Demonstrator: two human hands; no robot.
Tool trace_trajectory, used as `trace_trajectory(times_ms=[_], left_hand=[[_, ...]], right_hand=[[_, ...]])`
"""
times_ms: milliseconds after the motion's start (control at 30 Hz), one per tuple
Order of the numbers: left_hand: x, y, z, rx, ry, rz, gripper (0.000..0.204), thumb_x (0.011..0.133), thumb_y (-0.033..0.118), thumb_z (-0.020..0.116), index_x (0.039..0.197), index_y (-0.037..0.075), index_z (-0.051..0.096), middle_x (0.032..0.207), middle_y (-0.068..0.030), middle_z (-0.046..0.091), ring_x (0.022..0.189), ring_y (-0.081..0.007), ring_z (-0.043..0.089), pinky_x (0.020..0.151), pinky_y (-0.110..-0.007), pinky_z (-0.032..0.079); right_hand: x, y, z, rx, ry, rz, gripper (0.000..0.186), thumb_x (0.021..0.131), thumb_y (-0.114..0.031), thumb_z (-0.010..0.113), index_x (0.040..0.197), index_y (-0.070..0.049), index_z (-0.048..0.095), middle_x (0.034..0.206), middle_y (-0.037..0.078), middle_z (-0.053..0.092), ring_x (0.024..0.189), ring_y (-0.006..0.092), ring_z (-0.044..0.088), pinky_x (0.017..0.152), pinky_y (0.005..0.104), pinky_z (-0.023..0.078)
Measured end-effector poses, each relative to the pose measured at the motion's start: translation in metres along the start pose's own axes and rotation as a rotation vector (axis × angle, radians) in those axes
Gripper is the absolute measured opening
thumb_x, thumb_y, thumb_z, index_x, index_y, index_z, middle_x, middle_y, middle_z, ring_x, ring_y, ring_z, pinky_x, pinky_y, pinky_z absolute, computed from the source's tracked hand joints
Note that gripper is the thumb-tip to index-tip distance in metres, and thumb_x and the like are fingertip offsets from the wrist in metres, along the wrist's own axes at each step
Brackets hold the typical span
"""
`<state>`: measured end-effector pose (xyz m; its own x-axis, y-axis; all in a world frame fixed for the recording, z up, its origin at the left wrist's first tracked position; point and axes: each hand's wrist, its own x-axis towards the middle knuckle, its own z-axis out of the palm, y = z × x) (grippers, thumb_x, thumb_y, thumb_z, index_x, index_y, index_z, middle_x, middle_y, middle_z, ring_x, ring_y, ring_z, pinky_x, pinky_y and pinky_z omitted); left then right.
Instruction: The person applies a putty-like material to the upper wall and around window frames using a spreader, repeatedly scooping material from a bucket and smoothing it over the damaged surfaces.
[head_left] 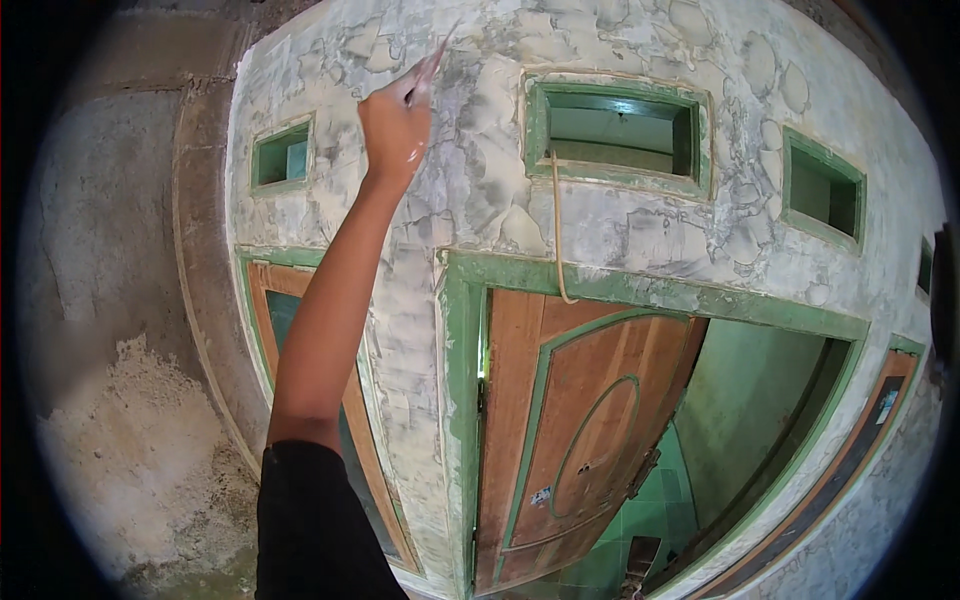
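Note:
My left hand (395, 120) is raised high against the patchy grey-and-cream plastered wall (480, 120), with its fingers closed on a thin, putty-smeared scraper (435, 60) that points up and right. Its bare forearm and dark sleeve rise from the lower edge. White smears mark the wrist. My right hand is not in view.
A green-framed doorway (650, 295) holds a wooden door (590, 420) standing partly open onto green tiles (645, 515). Small framed openings (620, 180) line the upper wall, with a looped pale cord (560, 230) hanging from one. A rough concrete wall (110, 200) is at left.

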<state>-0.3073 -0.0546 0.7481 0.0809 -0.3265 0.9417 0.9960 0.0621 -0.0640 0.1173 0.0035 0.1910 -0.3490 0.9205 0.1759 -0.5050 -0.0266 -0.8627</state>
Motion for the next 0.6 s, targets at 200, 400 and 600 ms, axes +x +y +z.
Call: trace_trajectory(times_ms=[200,400,600], left_hand=[[0.02,-0.019,0.048,0.061,0.008,0.232,0.025,0.082,0.013,0.055,0.105,0.008,0.063,0.084,-0.0203,0.063,0.077,-0.036,0.061,0.071,-0.04,0.049],[0.024,-0.042,0.086,0.371,-0.284,0.181,0.036,0.08,0.012,0.057,0.116,0.011,0.058,0.095,-0.0195,0.062,0.082,-0.0356,0.061,0.076,-0.04,0.049],[0.023,-0.048,0.088,0.409,-0.374,0.236,0.022,0.078,0.02,0.063,0.082,-0.001,0.066,0.08,-0.0233,0.063,0.077,-0.0361,0.062,0.073,-0.042,0.05]], right_hand=[[0.003,-0.002,-0.007,-0.031,0.024,0.129,0.017,0.096,-0.022,0.042,0.094,-0.007,0.051,0.06,-0.006,0.035,0.048,0.0049,0.031,0.044,0.0203,0.026],[0.008,-0.006,-0.006,-0.039,0.055,0.111,0.018,0.096,-0.022,0.041,0.097,-0.007,0.051,0.061,-0.005,0.037,0.048,0.0049,0.033,0.044,0.02,0.026],[0.005,0.009,-0.02,0.003,0.038,0.051,0.018,0.095,-0.021,0.043,0.1,-0.006,0.051,0.061,-0.005,0.037,0.048,0.005,0.033,0.044,0.02,0.026]])
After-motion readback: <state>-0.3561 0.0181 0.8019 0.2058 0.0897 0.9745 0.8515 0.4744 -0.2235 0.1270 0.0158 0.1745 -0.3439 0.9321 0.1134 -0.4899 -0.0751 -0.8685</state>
